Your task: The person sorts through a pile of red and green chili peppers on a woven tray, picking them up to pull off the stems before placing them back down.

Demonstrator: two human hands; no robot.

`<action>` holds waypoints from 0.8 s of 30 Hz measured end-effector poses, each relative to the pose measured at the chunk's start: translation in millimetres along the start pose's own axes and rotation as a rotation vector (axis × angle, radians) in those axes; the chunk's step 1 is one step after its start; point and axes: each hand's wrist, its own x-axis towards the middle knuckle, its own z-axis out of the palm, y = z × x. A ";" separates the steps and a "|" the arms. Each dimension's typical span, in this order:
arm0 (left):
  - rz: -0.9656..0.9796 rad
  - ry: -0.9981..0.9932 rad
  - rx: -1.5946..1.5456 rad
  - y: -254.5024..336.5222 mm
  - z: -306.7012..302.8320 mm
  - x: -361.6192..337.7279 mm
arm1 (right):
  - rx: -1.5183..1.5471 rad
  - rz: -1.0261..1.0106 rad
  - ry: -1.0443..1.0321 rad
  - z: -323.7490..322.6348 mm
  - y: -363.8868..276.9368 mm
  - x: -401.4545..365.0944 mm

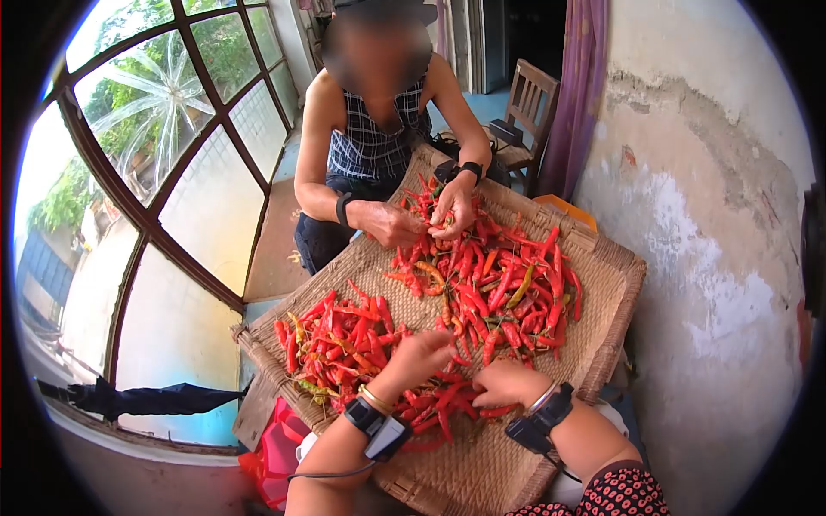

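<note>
A woven tray [516, 464] lies between me and another person, covered with red chillies. My left hand [420, 356] rests on the near pile of chillies [340, 344], fingers curled around some of them. Just to its right, my right hand [508, 383] is closed on a chilli at the pile's near edge. Both my wrists carry black bands. A bigger heap of chillies [508, 284] fills the tray's middle and far side. Across the tray a seated person's two hands [426, 219] work at chillies at the far edge.
A peeling wall [714, 258] runs close along the right. An arched window [163, 172] stands on the left, with a folded dark umbrella [146, 400] on its sill. A wooden chair [525, 112] is behind the other person. A red bag [280, 451] lies under the tray's near left corner.
</note>
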 end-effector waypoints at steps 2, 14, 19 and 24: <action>0.111 -0.109 0.273 1.9 7.3 -4.3 | -0.135 -0.014 0.008 4.3 -8.1 0.0; 0.230 -0.393 0.835 5.5 21.4 -17.8 | -0.266 0.003 0.109 6.6 -10.2 4.8; 0.292 -0.257 0.689 3.1 22.6 -16.9 | 0.044 -0.051 0.321 -11.2 2.4 -1.7; 0.364 -0.157 0.412 6.6 23.5 -13.1 | 0.759 -0.104 0.334 -22.9 -1.2 -6.8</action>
